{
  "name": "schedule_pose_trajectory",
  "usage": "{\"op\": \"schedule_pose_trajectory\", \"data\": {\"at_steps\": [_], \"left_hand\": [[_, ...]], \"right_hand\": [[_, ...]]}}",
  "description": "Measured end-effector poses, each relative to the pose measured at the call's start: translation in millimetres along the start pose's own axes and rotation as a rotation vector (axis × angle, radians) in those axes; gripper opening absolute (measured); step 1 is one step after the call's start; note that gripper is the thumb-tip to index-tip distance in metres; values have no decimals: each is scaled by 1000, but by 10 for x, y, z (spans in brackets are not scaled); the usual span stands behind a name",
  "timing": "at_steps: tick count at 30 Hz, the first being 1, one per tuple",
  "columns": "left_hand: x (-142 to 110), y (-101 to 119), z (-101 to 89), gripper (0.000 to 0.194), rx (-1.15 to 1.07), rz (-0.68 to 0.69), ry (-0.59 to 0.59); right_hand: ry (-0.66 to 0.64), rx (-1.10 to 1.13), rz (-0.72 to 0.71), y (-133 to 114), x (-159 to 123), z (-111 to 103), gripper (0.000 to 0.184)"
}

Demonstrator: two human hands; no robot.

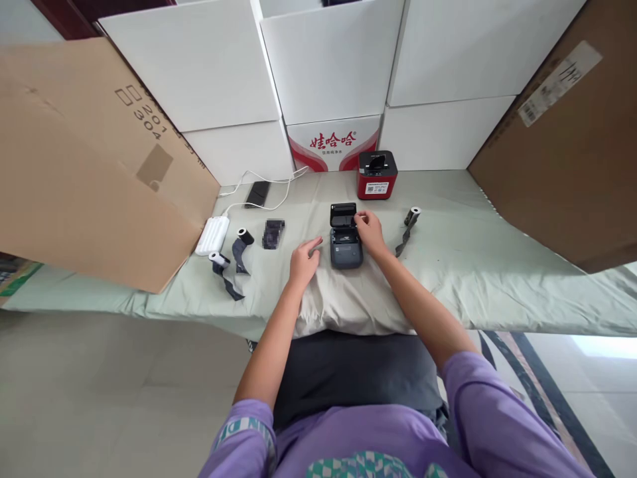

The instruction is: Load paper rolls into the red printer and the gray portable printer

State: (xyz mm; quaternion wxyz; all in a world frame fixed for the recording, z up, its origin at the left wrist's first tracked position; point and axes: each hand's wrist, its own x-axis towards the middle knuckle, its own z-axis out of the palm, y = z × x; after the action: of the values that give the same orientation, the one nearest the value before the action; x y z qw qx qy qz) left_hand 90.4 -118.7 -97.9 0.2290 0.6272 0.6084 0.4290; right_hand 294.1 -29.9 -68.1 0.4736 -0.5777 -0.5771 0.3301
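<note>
A small dark grey portable printer (pixel 347 255) lies on the cloth in front of me with its black lid (pixel 343 214) raised, so its inner compartment shows. At the right edge of that lid, my right hand (pixel 369 232) has its fingers closed on it. My left hand (pixel 304 261) rests just left of the printer, apart from it, with thumb and fingers spread and nothing in them. Right of the printer is a small roll (pixel 413 214) with a dark strip trailing off it. Two similar items, a black-ended roll (pixel 245 236) and a white-ended roll (pixel 219 259), lie at the left.
A white power strip (pixel 213 236) with a white cable sits left, near a black phone-like slab (pixel 257 194) and a blurred dark item (pixel 273 234). Behind the printer stands a red-and-black box-shaped device (pixel 377 176). Cardboard panels (pixel 99 153) flank both sides; white boxes line the back.
</note>
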Motion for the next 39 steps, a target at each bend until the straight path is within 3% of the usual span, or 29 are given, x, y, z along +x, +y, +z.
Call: {"op": "schedule_pose_trajectory", "data": {"at_steps": [4,8,11,15,18,22,25,28,31,33,36,39], "left_hand": [[-12,-25,-49,44,-75,-67,44],[30,-43,-77,40,-37,-90,80],[172,-76,-209,39,148,-123,157],[514,-146,-539,46,444,-167,270],[783,-201,-742,56,567,-260,220],[1005,-276,-822,65,578,-409,147],[1048,-291,-821,57,464,-387,200],[989,-172,-827,43,54,-341,214],[830,102,-813,42,-540,-331,5],[699,310,-770,52,-772,-310,-123],[538,543,-649,57,-851,-322,-196],[455,639,-474,62,-837,-355,-256]], "right_hand": [[113,120,-79,151,-38,95,13],[66,78,-74,214,-45,3,15],[69,33,-4,221,-38,-21,14],[76,-21,2,212,-24,7,15],[67,-26,-13,213,-21,18,15],[71,10,-20,221,-23,10,15],[77,40,-25,223,-22,6,15],[87,51,-25,224,-20,15,15],[91,64,-47,227,-27,30,15],[90,67,-76,217,-44,31,16],[72,51,-139,157,-95,-2,22],[7,37,-282,59,-158,-57,30]]}}
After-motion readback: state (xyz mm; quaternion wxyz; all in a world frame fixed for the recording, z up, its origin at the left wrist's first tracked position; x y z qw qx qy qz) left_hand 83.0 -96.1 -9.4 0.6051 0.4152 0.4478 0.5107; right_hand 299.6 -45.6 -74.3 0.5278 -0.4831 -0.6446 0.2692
